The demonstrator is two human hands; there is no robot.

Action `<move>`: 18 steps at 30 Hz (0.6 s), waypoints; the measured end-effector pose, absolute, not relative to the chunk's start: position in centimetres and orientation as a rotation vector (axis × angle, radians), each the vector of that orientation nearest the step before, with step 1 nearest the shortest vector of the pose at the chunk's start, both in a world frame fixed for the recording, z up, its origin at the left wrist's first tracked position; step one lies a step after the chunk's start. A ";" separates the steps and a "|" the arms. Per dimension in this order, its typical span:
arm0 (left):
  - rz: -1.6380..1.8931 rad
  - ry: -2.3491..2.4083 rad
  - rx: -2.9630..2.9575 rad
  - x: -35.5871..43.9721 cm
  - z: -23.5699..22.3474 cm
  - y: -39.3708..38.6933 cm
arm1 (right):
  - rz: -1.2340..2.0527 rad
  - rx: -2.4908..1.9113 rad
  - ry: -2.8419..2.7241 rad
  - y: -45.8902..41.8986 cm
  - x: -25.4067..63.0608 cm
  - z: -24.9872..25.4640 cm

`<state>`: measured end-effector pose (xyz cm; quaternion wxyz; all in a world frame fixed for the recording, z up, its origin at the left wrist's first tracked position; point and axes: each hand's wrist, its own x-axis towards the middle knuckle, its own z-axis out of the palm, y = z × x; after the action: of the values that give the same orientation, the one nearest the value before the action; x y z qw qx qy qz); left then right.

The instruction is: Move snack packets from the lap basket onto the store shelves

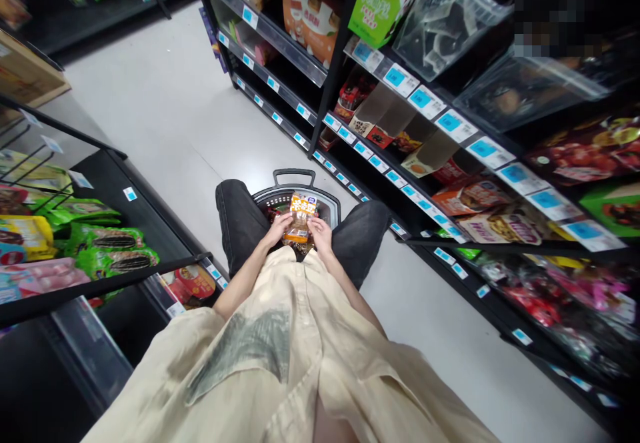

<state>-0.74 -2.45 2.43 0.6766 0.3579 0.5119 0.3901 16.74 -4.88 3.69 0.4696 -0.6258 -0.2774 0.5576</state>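
Note:
Between my two hands is a small orange and white snack packet (300, 219), with a brown patch in its middle. My left hand (280, 228) grips its left edge, and my right hand (320, 233) grips the right edge. Both sets of fingers are closed on the packet. Just beneath it is a dark shopping basket (330, 204) on the floor between my knees. Other packaged goods show inside the basket, partly hidden by the packet and my hands.
On my right rises a black shelf rack (320, 106) with price tags, boxes and clear bins. To my left, a low rack holds green snack bags (115, 239). Pale floor (165, 109) runs ahead between the racks. A cardboard box (30, 73) stands at the far left.

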 end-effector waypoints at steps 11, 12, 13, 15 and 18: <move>0.826 1.229 1.047 -0.8 2.5 -2.3 | 1.334 -1.542 -0.623 -4.9 16.8 4.2; 0.820 1.231 1.044 -0.8 2.6 -2.4 | 1.332 -1.542 -0.626 -4.9 16.9 4.2; 0.815 1.234 1.043 -0.8 2.7 -2.4 | 1.330 -1.543 -0.630 -4.9 16.9 4.3; 0.815 1.238 1.048 -0.8 2.8 -2.4 | 1.330 -1.546 -0.639 -4.9 16.9 4.3; 0.822 1.232 1.066 -0.8 2.9 -2.5 | 1.330 -1.546 -0.619 -4.9 16.8 4.4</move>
<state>-0.83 -2.47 2.93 0.6120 0.4622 0.5338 0.3562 16.81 -4.93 4.44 0.4840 -0.6347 -0.2542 0.5462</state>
